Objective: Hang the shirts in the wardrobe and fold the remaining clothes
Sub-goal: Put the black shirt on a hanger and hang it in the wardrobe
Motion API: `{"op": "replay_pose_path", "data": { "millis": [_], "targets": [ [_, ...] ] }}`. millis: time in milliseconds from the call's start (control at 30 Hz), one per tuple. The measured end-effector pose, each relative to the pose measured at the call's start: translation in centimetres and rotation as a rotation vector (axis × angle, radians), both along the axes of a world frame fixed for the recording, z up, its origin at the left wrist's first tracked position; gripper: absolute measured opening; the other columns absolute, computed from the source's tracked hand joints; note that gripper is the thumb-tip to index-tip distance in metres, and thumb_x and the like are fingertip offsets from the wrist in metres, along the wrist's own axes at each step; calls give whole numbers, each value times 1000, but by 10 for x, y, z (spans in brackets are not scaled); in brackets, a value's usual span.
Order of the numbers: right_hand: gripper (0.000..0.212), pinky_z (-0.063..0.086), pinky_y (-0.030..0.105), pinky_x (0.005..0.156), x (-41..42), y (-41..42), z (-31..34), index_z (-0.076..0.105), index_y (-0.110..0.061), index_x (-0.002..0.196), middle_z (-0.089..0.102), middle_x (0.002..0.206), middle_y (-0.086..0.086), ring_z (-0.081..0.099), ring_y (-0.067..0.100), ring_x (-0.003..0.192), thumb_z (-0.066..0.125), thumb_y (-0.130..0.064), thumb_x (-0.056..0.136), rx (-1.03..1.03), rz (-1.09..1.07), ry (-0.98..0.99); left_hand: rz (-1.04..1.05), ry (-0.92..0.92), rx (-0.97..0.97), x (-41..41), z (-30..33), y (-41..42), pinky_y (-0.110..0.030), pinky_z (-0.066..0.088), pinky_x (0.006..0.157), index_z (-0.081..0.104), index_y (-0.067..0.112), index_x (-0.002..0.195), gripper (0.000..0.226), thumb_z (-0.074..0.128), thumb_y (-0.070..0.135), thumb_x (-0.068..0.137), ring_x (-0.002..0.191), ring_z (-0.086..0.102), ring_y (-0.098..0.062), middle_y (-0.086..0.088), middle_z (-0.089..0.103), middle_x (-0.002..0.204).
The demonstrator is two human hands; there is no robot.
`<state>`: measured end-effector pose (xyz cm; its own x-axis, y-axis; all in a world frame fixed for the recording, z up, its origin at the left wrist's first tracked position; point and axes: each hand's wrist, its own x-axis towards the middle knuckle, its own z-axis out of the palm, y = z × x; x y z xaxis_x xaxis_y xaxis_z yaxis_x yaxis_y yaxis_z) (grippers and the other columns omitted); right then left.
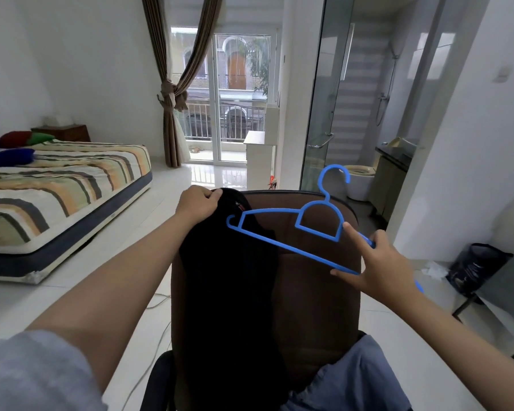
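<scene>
A black shirt (229, 280) hangs down over the back of a brown chair (315, 280) in front of me. My left hand (198, 204) grips the top of this shirt at the chair's upper edge. My right hand (377, 262) holds a blue plastic hanger (282, 216) by its right arm, with the index finger pointing up. The hanger's left tip lies against the shirt near its top, and its hook points up to the right. A blue-grey garment (350, 378) lies on the chair seat at the bottom right.
A bed with a striped cover (57, 185) stands to the left, coloured cushions (11, 157) on it. Ahead is a glass balcony door (241, 99) with a tied curtain (169, 93). A glass-walled bathroom (365, 120) is at the right. A dark bin (472, 268) sits on the floor right.
</scene>
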<state>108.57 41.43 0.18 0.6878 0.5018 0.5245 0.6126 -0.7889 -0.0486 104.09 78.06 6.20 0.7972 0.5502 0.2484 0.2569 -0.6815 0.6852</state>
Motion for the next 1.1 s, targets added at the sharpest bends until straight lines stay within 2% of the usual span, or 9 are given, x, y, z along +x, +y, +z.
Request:
{"op": "replay_pose_path", "data": {
  "millis": [33,100,167,300,533,700,900,1000,1100],
  "targets": [
    [103,11,12,45,1,-1,-1,44,-21,139,42,82,11,32,14,49,84,-58,51,2,4,4,20,-30,-10,1,0,1,-26,36,66,55,7,51,44,56,26,91,57,49,-16,-4,51,54],
    [102,13,13,45,2,-4,-2,44,-22,139,42,83,11,32,15,49,83,-58,52,0,16,12,15,-48,-41,1,0,5,-22,42,76,74,5,78,15,62,11,84,78,59,-14,-4,67,79],
    [102,11,13,46,3,-8,-3,44,-22,139,42,82,10,32,14,49,83,-57,52,-6,30,15,-30,-28,-64,0,3,8,-20,42,85,74,10,99,27,59,0,78,99,61,-17,-5,69,102],
    [100,16,15,44,2,-16,-3,39,-24,141,42,82,8,34,14,49,75,-64,56,-4,64,40,-146,64,58,-3,12,11,-21,38,91,68,11,114,43,55,-4,76,117,55,-23,-9,62,123],
    [96,23,18,39,-8,-25,0,33,-28,143,41,81,4,33,12,49,58,-75,63,-1,136,86,-247,298,382,-22,33,12,-40,44,99,60,27,124,55,54,11,72,120,47,-20,4,53,131],
    [95,29,20,37,-15,-39,6,31,-30,145,39,81,1,35,12,50,46,-83,67,-30,168,123,-320,287,499,-37,46,2,-30,37,102,56,20,131,56,54,3,78,126,43,-19,3,47,136],
    [98,25,14,38,-33,-58,15,32,-31,144,35,85,-4,36,9,52,48,-84,64,-49,192,148,-424,355,532,-53,61,-14,-28,33,103,51,20,134,57,56,1,80,126,41,-18,3,44,137],
    [100,20,12,41,-42,-71,22,31,-33,144,34,86,-5,33,9,53,58,-82,61,-77,184,142,-427,378,591,-63,71,-28,-31,35,103,51,20,134,58,55,1,80,125,41,-18,4,44,136],
    [102,27,15,38,-49,-83,26,29,-35,144,35,85,-4,33,9,54,61,-79,58,-103,175,128,-414,371,617,-70,80,-37,-32,35,103,51,21,133,58,55,2,79,126,42,-18,4,44,136]
  ]
}}
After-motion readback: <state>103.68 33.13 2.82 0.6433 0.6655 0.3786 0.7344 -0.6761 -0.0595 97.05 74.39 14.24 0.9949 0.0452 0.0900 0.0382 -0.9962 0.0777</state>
